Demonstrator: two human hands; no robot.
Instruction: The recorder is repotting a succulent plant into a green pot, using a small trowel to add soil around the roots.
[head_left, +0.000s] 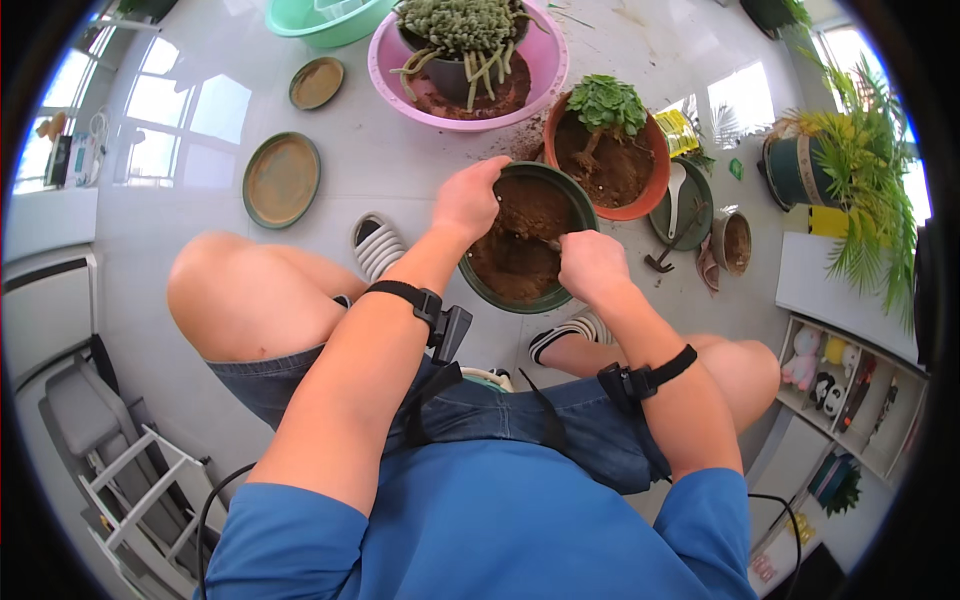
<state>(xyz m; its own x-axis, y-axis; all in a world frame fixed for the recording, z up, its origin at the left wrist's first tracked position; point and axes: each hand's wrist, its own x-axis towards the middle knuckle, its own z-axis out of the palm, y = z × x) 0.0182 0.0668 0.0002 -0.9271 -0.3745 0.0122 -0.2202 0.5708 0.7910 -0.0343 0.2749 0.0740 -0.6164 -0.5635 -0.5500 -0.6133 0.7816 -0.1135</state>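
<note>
A round green pot (510, 298) with brown soil (525, 206) stands tilted between my feet. My left hand (469, 196) grips its upper left rim. At the right side of this pot, my right hand (594, 264) is closed around a small tool, of which only a short piece shows at the fingers; its kind cannot be told. The soil has a hollow near the middle. Just beyond, an orange-brown pot (660, 169) holds soil and a leafy green succulent (609, 105) with a bare stem and exposed roots.
A pink basin (375, 56) holds a potted trailing succulent (461, 30). Green saucers (282, 180) with soil residue lie left. At right are a white spoon-like scoop (675, 199), a small hand rake (679, 240), a small soil-stained pot (732, 244) and a palm-like plant (862, 195).
</note>
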